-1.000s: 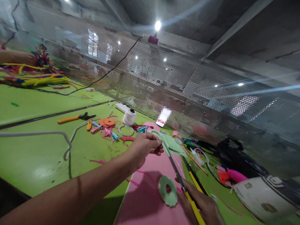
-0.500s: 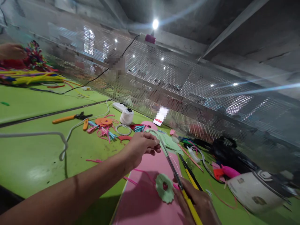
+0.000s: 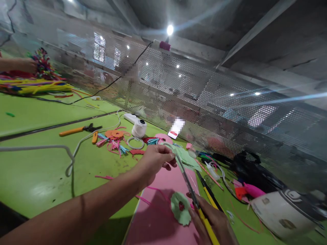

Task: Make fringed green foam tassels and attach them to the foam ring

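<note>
Green strip [image 3: 187, 160] | left hand [image 3: 153, 161] grip pinches it | right hand [image 3: 213, 223] grip holds scissors [image 3: 194, 195]

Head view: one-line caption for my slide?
Left hand pinches a strip; right hand holds yellow-handled scissors beside a green flower.

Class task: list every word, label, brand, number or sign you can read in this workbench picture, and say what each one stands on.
No text can be read.
Small white card with a red strip by the mesh screen: blurred out.
White rounded appliance at the right: dark marks and a logo, too small and blurred to read.
Yellow-handled scissors in the right hand: no lettering visible.
</note>
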A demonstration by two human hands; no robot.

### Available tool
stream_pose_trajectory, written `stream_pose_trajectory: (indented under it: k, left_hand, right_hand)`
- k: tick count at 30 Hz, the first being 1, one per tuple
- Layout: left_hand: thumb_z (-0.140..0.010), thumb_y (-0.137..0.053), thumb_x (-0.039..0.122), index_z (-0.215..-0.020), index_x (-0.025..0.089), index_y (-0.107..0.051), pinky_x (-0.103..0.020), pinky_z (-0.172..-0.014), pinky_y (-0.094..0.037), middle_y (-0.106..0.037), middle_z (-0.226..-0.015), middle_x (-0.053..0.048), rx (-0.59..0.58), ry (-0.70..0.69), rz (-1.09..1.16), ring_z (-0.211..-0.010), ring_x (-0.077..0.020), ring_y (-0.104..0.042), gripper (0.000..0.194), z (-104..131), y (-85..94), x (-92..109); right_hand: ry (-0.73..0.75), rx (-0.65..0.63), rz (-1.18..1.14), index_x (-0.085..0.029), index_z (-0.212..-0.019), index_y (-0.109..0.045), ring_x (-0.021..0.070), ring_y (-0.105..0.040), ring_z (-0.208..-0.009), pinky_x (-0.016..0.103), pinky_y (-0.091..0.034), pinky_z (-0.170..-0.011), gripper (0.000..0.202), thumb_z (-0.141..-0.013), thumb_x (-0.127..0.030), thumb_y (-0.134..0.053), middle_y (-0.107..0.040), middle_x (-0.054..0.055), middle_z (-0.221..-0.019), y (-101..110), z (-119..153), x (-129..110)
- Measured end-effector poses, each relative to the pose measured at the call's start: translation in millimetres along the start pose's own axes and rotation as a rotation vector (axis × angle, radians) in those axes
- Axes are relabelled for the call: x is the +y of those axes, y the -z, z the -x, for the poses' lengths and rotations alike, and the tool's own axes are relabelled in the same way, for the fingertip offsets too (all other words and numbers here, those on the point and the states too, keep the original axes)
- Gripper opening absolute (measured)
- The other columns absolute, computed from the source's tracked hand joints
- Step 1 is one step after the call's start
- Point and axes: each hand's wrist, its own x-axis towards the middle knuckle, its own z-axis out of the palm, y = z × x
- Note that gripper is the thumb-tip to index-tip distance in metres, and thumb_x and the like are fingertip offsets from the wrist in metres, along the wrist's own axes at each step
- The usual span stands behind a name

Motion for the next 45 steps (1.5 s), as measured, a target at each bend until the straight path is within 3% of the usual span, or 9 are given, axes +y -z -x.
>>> stream_pose_trajectory:
  k: [9, 18, 22, 28, 32, 36, 39, 45]
  left_hand:
    - [-0.063, -0.064, 0.016, -0.057, 0.010, -0.057, -0.025, -0.050, -0.044, -0.059, -0.055, -0.006, 0.004, 0.033, 0.037, -0.052, -0.0133, -0.057, 0.011, 0.3, -1.2, -1.6]
    - [-0.064, -0.063, 0.009, -0.055, 0.010, -0.055, -0.026, -0.050, -0.046, -0.059, -0.052, -0.006, 0.039, 0.096, 0.074, -0.049, -0.0136, -0.057, 0.012, 1.9, -4.4, 0.8]
    - [-0.063, -0.065, 0.009, -0.054, 0.010, -0.055, -0.026, -0.050, -0.046, -0.058, -0.051, -0.005, 0.027, 0.110, 0.089, -0.049, -0.0136, -0.057, 0.013, 0.6, -2.6, 2.7]
    - [-0.061, -0.065, 0.009, -0.055, 0.010, -0.054, -0.024, -0.049, -0.046, -0.058, -0.052, -0.006, -0.018, 0.127, 0.087, -0.049, -0.0138, -0.058, 0.012, -5.8, 6.3, 2.2]
    - [-0.064, -0.068, 0.015, -0.061, 0.011, -0.056, -0.024, -0.054, -0.047, -0.060, -0.056, -0.005, -0.012, 0.041, 0.107, -0.053, -0.0122, -0.058, 0.013, -11.5, 14.3, 2.6]
    - [-0.064, -0.071, 0.018, -0.063, 0.011, -0.056, -0.021, -0.057, -0.048, -0.062, -0.061, -0.004, 0.043, -0.109, 0.121, -0.058, -0.0106, -0.059, 0.016, -18.3, 22.1, 7.1]
    - [-0.064, -0.072, 0.020, -0.065, 0.011, -0.057, -0.023, -0.058, -0.050, -0.064, -0.067, -0.005, -0.065, -0.104, 0.143, -0.062, -0.0119, -0.061, 0.018, -19.2, 23.1, 8.0]
    - [-0.070, -0.071, 0.019, -0.075, 0.012, -0.057, -0.026, -0.055, -0.051, -0.064, -0.069, -0.006, -0.415, 0.062, 0.174, -0.065, -0.0161, -0.064, 0.016, -9.2, 17.0, -0.8]
  right_hand:
    - [-0.011, -0.014, 0.029, -0.022, -0.111, -0.061, 0.0192, -0.071, -0.084, 0.017, -0.054, -0.070, 0.030, -0.087, -0.037, -0.050, -0.074, 0.004, -0.091, 2.7, 0.6, -2.6]
    - [-0.048, -0.022, -0.017, -0.023, -0.112, -0.061, 0.0161, -0.070, -0.064, 0.015, -0.053, -0.055, 0.032, -0.089, -0.038, -0.045, -0.069, 0.000, -0.063, -1.1, 4.4, -3.1]
    - [-0.049, -0.020, -0.007, -0.020, -0.108, -0.062, 0.0165, -0.070, -0.065, 0.016, -0.053, -0.059, 0.032, -0.089, -0.037, -0.044, -0.070, 0.002, -0.068, -1.8, 2.5, -4.4]
    - [-0.023, -0.068, -0.056, -0.021, -0.114, -0.060, 0.0213, -0.070, -0.087, 0.023, -0.056, -0.070, 0.035, -0.085, -0.037, -0.049, -0.073, 0.005, -0.089, 0.9, -2.4, -4.6]
    - [-0.018, -0.076, -0.015, -0.022, -0.109, -0.064, 0.0216, -0.071, -0.080, 0.024, -0.056, -0.068, 0.034, -0.082, -0.040, -0.054, -0.073, 0.006, -0.092, 7.7, 0.9, 7.7]
    - [-0.047, -0.034, 0.101, -0.020, -0.104, -0.067, 0.0230, -0.071, -0.078, 0.027, -0.057, -0.068, 0.038, -0.075, -0.044, -0.062, -0.074, 0.008, -0.093, 16.5, 0.4, 35.7]
    - [-0.100, -0.076, 0.232, -0.019, -0.103, -0.067, 0.0240, -0.071, -0.080, 0.030, -0.058, -0.068, 0.034, -0.078, -0.041, -0.057, -0.074, 0.009, -0.093, 20.3, -5.6, 52.0]
    - [-0.159, -0.295, 0.408, -0.017, -0.108, -0.063, 0.0241, -0.067, -0.085, 0.036, -0.052, -0.075, 0.030, -0.083, -0.025, -0.048, -0.070, 0.011, -0.092, 11.5, -6.9, 66.7]
